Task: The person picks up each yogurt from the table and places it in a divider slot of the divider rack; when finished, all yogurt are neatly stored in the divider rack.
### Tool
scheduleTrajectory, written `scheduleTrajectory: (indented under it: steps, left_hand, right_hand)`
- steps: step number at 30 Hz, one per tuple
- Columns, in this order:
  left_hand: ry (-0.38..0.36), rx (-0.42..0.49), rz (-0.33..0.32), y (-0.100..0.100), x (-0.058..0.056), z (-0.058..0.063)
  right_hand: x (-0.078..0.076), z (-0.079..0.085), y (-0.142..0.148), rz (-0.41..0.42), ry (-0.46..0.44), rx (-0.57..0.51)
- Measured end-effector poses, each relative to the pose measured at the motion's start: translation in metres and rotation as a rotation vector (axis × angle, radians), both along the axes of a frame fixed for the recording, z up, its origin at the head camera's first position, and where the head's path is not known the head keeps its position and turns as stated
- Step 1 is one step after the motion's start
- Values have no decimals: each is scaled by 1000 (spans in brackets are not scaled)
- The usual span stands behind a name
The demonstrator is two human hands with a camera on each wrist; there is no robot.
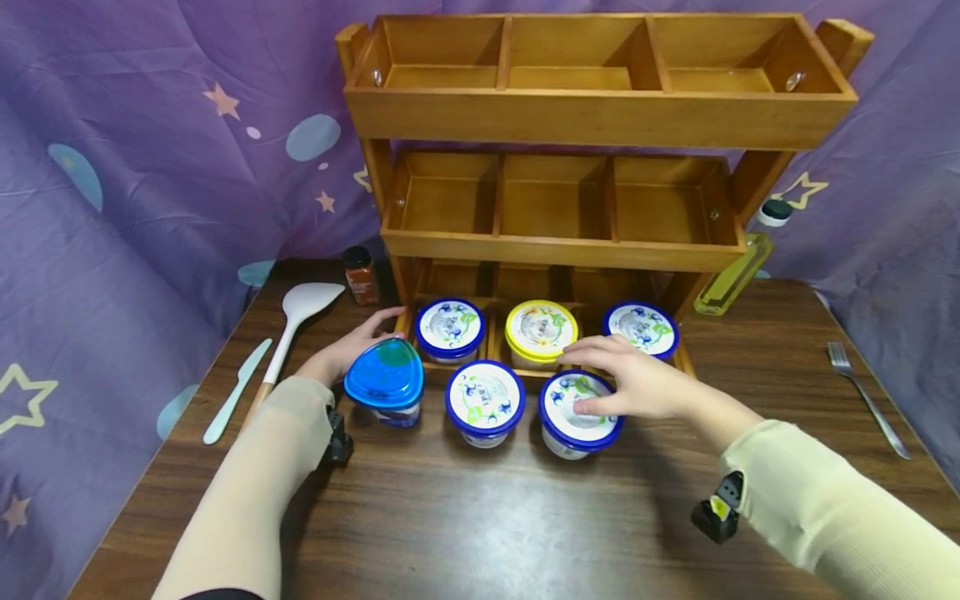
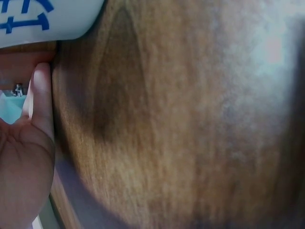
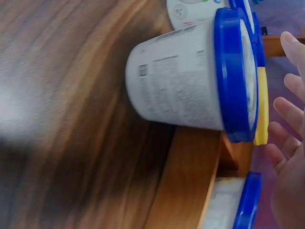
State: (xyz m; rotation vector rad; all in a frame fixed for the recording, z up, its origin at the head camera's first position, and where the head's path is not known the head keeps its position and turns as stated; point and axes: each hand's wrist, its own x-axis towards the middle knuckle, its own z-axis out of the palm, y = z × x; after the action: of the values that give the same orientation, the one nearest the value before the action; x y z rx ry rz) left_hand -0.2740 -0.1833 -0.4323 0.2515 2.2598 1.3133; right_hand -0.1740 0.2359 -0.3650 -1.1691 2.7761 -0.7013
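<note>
My left hand (image 1: 358, 342) reaches past a tub with a translucent blue, rounded-triangular lid (image 1: 385, 372), its fingertips right at the left side of the wooden rack (image 1: 600, 118). In the left wrist view a straight finger (image 2: 42, 90) shows, with nothing held. Over a round white tub with a blue lid (image 1: 581, 410) hovers my right hand (image 1: 630, 375), fingers loosely spread; in the right wrist view a gap separates them from the lid (image 3: 236, 76). Between these two front tubs stands another blue-lidded tub (image 1: 485, 400).
The rack's bottom tier holds a yellow-lidded tub (image 1: 542, 331) between two blue-lidded tubs, left (image 1: 450, 327) and right (image 1: 641, 327). A white ladle (image 1: 303, 302), pale knife (image 1: 236, 392) and spice jar (image 1: 361, 277) lie or stand left. Right are an oil bottle (image 1: 735, 271) and fork (image 1: 866, 396).
</note>
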Motion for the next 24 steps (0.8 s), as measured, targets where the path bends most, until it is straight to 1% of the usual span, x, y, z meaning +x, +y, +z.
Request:
scheduleTrajectory:
  steps: [4,7,8,15,20,24]
  left_hand:
    - [-17,2,2,-1,-2,-1]
    - [-39,5,3,-1,-2,0]
    - [-47,7,3,0,-1,2]
    - [-64,2,-26,7,12,28]
    - [-67,2,-17,8,15,31]
    - [-68,6,-12,7,15,30]
  right_hand:
    - [6,-8,7,-14,2,-8]
    - [10,-13,10,-22,0,-13]
    - [11,-14,10,-23,-6,-14]
    - [19,-25,14,-70,-101,-21]
    - [20,-28,14,-74,-122,-45]
    - [20,-29,13,-67,-140,-44]
